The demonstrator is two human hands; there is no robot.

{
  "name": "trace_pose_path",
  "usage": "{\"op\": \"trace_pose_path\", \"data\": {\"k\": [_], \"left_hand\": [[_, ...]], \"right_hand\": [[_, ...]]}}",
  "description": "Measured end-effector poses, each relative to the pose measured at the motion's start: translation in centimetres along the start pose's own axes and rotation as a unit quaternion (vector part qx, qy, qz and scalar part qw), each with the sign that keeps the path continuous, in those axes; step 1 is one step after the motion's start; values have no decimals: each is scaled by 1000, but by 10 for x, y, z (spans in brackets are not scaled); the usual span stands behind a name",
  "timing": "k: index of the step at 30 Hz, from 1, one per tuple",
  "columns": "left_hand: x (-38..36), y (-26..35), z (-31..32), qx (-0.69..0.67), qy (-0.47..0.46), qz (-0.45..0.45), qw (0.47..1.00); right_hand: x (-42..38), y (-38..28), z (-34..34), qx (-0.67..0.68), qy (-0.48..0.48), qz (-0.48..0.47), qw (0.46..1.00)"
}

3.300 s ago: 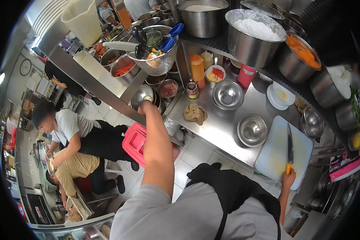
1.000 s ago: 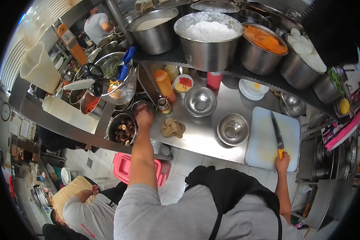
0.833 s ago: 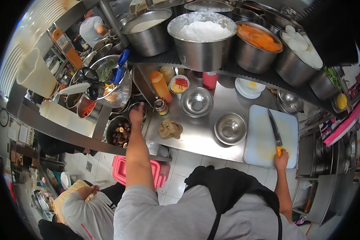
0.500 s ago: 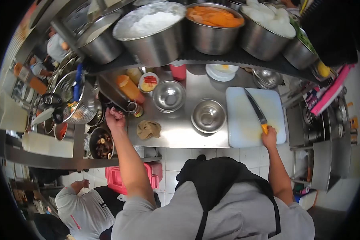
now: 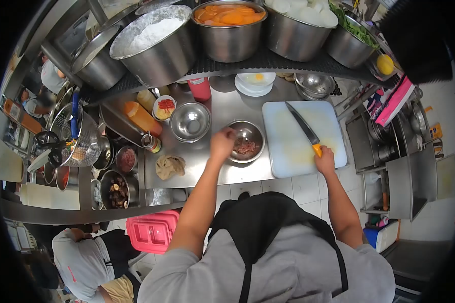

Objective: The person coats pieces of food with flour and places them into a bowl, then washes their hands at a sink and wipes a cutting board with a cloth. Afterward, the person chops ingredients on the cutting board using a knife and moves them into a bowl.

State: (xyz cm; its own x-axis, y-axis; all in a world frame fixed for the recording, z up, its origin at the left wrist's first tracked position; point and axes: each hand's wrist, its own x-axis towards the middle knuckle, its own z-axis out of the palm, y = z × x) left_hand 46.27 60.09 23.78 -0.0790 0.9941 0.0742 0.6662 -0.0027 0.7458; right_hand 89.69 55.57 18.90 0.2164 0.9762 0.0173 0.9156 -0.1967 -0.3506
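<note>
My left hand is over the left rim of a steel bowl, fingers loosely bent and apart, with nothing visible in them. Pinkish raw meat pieces lie at the bottom of that bowl. My right hand is closed around the yellow handle of a kitchen knife. Its blade rests on a white cutting board, pointing away from me and to the left. Another steel bowl, with nothing in it, stands behind and left of the first.
A crumpled brown cloth lies on the steel counter. Left are a container of raw meat and one of dark pieces. A shelf with large pots spans the far side. A co-worker is at lower left.
My left hand has moved right from the containers to the steel bowl. The meat it held now lies in the bowl. My right hand still holds the knife; the view has shifted.
</note>
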Motion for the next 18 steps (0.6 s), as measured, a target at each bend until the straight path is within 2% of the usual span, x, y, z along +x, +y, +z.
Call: {"op": "trace_pose_path", "data": {"k": [1, 3, 5, 7, 9, 10, 12, 13, 14, 15, 17, 18], "left_hand": [[-6, 2, -14, -50, 28, -53, 997], [-16, -16, -44, -146, 70, -47, 986], [-31, -31, -84, -215, 72, -67, 972], [-52, -58, -123, -194, 147, -66, 968], [-73, -90, -168, -121, 236, -95, 959], [-83, -97, -181, -31, 274, -120, 954], [-110, -114, -230, 168, 354, -185, 901], [-120, -118, -245, 179, 375, -224, 882], [-130, -147, -257, 260, 392, -211, 857], [-137, -170, -267, 330, 368, -274, 825], [-149, -209, -272, 337, 374, -404, 764], [-150, -212, -278, 300, 323, -464, 768]], "right_hand": [[-3, 2, 0, -3, -6, 0, 1000], [-4, 2, 2, -5, -8, 9, 1000], [-2, -2, 0, -3, -10, 12, 1000], [-2, -4, -2, 2, -12, 13, 1000], [0, 11, 6, -4, 18, -22, 1000], [4, 20, 17, 0, 26, -49, 998], [13, 49, 41, 39, 66, -105, 992], [13, 42, 34, 43, 25, -82, 995], [15, 42, 36, 22, 25, -74, 997], [11, 30, 26, 22, 20, -57, 998], [11, 24, 25, 10, 20, -46, 999], [10, 22, 24, 4, 18, -41, 999]]}}
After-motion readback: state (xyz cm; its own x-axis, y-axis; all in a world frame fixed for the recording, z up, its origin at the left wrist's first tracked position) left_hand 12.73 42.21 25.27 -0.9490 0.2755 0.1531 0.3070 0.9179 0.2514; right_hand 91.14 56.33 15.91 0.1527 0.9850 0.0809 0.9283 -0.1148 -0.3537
